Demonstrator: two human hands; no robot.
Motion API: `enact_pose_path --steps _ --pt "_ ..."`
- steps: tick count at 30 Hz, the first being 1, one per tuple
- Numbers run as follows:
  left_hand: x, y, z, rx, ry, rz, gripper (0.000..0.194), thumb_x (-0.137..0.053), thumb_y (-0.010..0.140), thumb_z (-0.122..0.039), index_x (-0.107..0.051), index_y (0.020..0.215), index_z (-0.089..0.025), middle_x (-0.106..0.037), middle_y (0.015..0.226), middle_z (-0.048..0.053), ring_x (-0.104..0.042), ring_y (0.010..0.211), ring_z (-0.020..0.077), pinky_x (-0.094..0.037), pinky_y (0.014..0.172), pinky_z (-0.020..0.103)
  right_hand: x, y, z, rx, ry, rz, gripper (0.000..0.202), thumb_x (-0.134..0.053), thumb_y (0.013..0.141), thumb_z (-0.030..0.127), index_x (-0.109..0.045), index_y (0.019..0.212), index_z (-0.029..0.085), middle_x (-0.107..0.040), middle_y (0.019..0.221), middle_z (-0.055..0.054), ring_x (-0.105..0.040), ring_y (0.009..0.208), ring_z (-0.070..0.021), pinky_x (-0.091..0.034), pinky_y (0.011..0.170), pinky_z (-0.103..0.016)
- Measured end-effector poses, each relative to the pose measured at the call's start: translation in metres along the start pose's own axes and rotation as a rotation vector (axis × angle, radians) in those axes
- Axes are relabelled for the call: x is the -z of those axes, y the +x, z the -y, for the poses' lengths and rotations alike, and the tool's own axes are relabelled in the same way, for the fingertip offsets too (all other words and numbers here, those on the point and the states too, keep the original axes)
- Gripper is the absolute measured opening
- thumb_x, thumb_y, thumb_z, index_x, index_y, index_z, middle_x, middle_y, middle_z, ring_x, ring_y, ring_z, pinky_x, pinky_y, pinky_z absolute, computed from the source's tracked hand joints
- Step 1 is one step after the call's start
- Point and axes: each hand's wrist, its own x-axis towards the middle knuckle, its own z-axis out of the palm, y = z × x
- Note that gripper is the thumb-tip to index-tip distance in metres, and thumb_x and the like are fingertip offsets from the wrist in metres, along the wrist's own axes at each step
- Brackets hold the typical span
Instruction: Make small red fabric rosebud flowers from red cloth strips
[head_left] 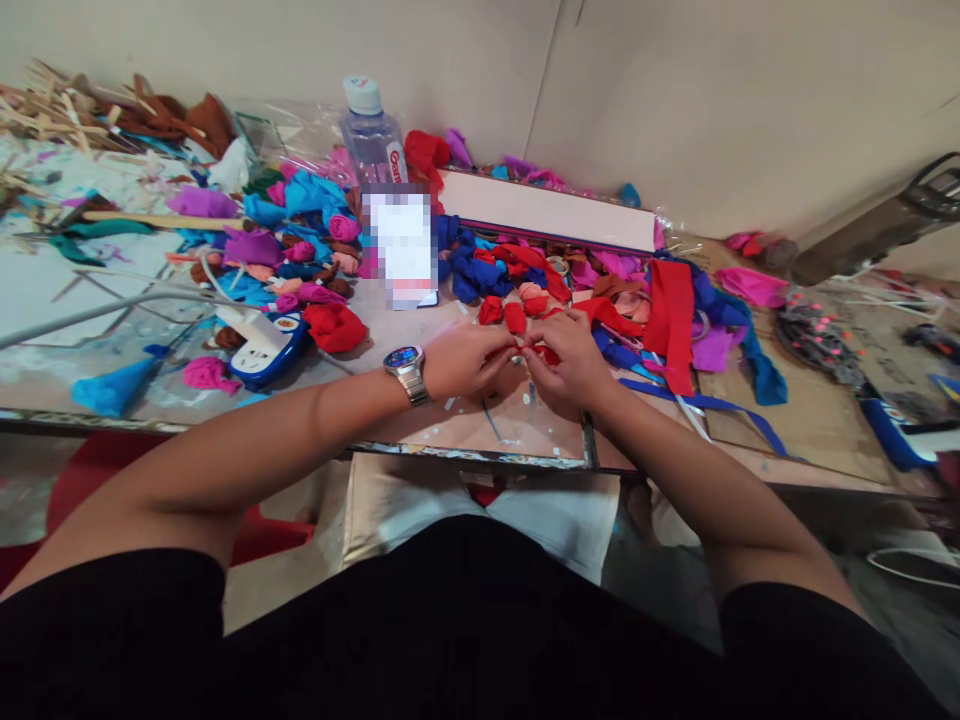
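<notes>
My left hand, with a silver watch on the wrist, pinches one side of a small piece of red fabric above the table. My right hand grips the same fabric, its fingertips nearly touching those of the left. Fingers cover much of the piece. Just beyond them lie small red rolled pieces and a peach one. A long red strip hangs over the colourful pile right of my right hand.
A phone stands before a clear bottle. To the left are a blue power strip, a grey cable, and green-handled pliers. A long pale box lies behind.
</notes>
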Motion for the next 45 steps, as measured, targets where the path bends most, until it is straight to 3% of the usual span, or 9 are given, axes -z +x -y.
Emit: enact_pose_path --steps 8,20,29,37,40,45 --pt "0.003 0.001 -0.001 0.041 -0.24 0.073 0.044 -0.043 0.112 -0.043 -0.077 0.101 -0.018 -0.08 0.089 0.005 -0.071 0.075 0.0157 -0.047 0.071 0.027 0.001 0.0 -0.006 0.021 0.026 -0.016 0.013 -0.064 0.1 0.037 -0.07 0.099 0.026 -0.079 0.093 -0.004 -0.071 0.092 -0.0246 -0.041 0.105 -0.049" --pt "-0.001 0.004 0.0 0.105 -0.489 0.122 0.039 -0.047 0.108 -0.04 -0.075 0.095 -0.016 -0.081 0.089 0.007 -0.075 0.077 0.0168 -0.056 0.073 0.026 0.0 0.001 -0.008 0.032 0.018 -0.041 0.014 -0.067 0.1 0.036 -0.077 0.1 0.027 -0.082 0.094 -0.004 -0.072 0.097 -0.0269 -0.048 0.101 -0.049" --pt "-0.006 0.006 0.004 0.311 -1.017 0.309 0.027 -0.059 0.105 -0.04 -0.07 0.099 -0.015 -0.084 0.093 0.012 -0.082 0.078 0.018 -0.066 0.073 0.029 -0.001 0.001 -0.011 0.072 -0.004 -0.008 0.015 -0.066 0.103 0.036 -0.08 0.104 0.029 -0.085 0.093 -0.002 -0.074 0.094 -0.0245 -0.045 0.105 -0.05" --pt "-0.002 0.005 0.0 0.487 -1.296 0.369 0.018 -0.062 0.104 -0.029 -0.066 0.092 -0.016 -0.082 0.084 0.011 -0.082 0.074 0.0187 -0.066 0.071 0.031 0.001 0.002 -0.015 0.174 0.041 0.025 0.017 -0.064 0.105 0.036 -0.08 0.105 0.029 -0.085 0.095 -0.004 -0.075 0.088 -0.0226 -0.049 0.09 -0.045" --pt "0.0 0.005 -0.001 0.512 -1.324 0.363 0.015 -0.065 0.102 -0.028 -0.065 0.093 -0.016 -0.082 0.084 0.011 -0.081 0.074 0.0187 -0.066 0.072 0.031 0.002 0.003 -0.015 0.179 0.032 0.028 0.018 -0.063 0.105 0.036 -0.08 0.104 0.03 -0.085 0.095 -0.004 -0.075 0.09 -0.023 -0.05 0.091 -0.045" --pt "0.004 0.006 -0.002 0.458 -1.203 0.341 0.038 -0.055 0.109 -0.05 -0.067 0.098 -0.016 -0.083 0.089 0.015 -0.083 0.079 0.0234 -0.067 0.074 0.035 0.005 0.005 -0.015 0.207 0.008 0.026 0.019 -0.062 0.106 0.037 -0.079 0.099 0.029 -0.085 0.093 -0.003 -0.074 0.088 -0.0224 -0.051 0.088 -0.044"
